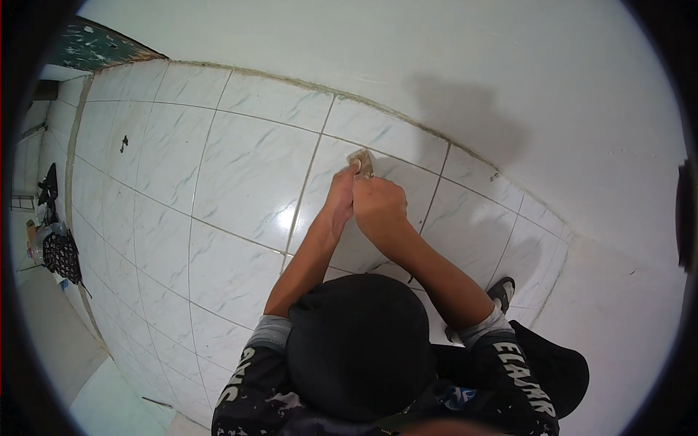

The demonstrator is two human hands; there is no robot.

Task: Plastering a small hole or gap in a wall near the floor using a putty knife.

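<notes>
Both my hands meet close together in front of me, above the white tiled floor. Between them and beyond the fingers sticks out a small flat brownish-grey piece, its exact kind unclear. My left hand is closed on it, a thumb or fingertip lying against its face. Right beside it, my right hand is curled into a fist at the near end of the piece. Whatever sits inside that fist is hidden by the knuckles.
A pale wall rises just past the hands, with a rough grout line at its foot. A dark scrap lies on the tiles at left. Farther left are a black patterned bag and clutter. My sandalled foot is at right.
</notes>
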